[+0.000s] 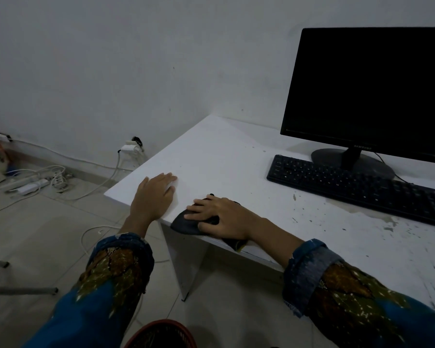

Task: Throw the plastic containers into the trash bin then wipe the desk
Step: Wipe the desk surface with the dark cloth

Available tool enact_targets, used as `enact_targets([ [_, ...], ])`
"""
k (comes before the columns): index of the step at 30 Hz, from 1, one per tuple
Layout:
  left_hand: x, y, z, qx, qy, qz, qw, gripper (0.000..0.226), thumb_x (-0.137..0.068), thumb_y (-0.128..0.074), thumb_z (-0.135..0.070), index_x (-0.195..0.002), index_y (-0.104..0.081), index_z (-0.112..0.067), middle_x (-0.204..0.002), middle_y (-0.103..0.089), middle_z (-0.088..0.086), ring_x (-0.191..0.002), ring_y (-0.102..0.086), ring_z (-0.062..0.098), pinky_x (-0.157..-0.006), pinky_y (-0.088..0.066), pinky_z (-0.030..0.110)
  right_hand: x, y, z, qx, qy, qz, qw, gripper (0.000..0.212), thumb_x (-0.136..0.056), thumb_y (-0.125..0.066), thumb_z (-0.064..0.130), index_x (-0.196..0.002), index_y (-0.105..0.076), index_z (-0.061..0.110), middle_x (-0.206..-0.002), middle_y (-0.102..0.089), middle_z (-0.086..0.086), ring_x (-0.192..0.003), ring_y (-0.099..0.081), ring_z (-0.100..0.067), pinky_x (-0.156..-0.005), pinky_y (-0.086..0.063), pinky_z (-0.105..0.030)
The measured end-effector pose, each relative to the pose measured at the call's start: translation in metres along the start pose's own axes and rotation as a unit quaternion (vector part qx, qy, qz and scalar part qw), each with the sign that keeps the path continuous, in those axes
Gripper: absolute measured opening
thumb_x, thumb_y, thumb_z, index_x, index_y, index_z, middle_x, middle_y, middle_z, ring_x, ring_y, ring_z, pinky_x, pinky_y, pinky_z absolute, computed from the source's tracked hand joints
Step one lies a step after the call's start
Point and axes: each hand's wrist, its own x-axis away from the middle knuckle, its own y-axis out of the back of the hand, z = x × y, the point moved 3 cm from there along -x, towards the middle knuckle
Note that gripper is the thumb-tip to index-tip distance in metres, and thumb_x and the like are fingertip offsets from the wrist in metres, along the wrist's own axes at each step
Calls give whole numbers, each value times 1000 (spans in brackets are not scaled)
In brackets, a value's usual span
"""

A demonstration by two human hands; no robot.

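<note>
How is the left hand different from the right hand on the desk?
The left hand lies flat on the bare white desk near its corner; the right hand presses a dark cloth at the front edge. The left hand's fingers lie close together; the right hand's are spread. Both are flat, palm down.

One brand mark shows: small pale letters on the lower bezel of the black monitor, which stands on the desk at about two o'clock. They look like "SAMSUNG", though faint. The key legends on the keyboard are too small to read.
</note>
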Motion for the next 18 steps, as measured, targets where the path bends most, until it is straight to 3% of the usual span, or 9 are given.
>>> enact_targets([
  [3,0,1,-1,-3,-2,-2,1000,41,-98,-36,-18,-137,-46,-16,-148,-40,1,-140,-31,17,-116,-15,43,3,3,0,-2,-10,11,1000,44,-89,-39,29,-128,-58,26,-144,-47,3,-142,-29,-13,-119,-11,-28],
  [5,0,0,1,-2,-1,-4,1000,41,-98,-36,-18,-138,-46,-17,-149,-39,0,-140,-30,16,-117,-15,42,6,6,4,-61,-44,0,997,38,-92,-43,21,-123,-63,25,-142,-49,5,-143,-24,-10,-121,-4,-30],
  [8,0,-1,2,7,8,2,1000,41,-98,-35,-19,-139,-44,-19,-150,-38,-2,-141,-28,15,-118,-12,40,7,4,13,-106,-163,-110,975,31,-95,-43,26,-107,-72,24,-142,-50,4,-146,-16,-16,-118,13,-43],
  [9,0,-1,2,7,9,3,1000,42,-98,-34,-19,-139,-43,-19,-150,-37,-2,-142,-27,15,-118,-11,40,7,1,17,-66,-222,-146,962,35,-96,-40,38,-110,-69,24,-146,-45,0,-147,-11,-23,-115,15,-49],
  [11,-1,-2,2,4,6,4,1000,42,-98,-34,-20,-139,-43,-18,-150,-37,-1,-142,-27,15,-118,-11,41,4,-12,25,3,-322,-143,936,62,-90,-28,65,-132,-51,26,-156,-23,-11,-146,3,-38,-109,18,-61],
  [13,-1,-2,2,1,3,8,1000,42,-99,-34,-20,-140,-42,-17,-150,-37,-1,-142,-27,16,-117,-12,42,-1,-26,30,34,-357,-124,925,80,-83,-21,78,-145,-32,29,-159,-5,-15,-142,13,-46,-102,19,-69],
  [18,1,1,-1,-1,-4,-8,1000,41,-98,-37,-18,-138,-45,-14,-148,-40,3,-140,-32,19,-117,-14,43,-5,-32,28,83,-346,-133,925,69,-84,-28,75,-143,-31,39,-158,-16,-8,-142,-3,-46,-102,13,-71],
])
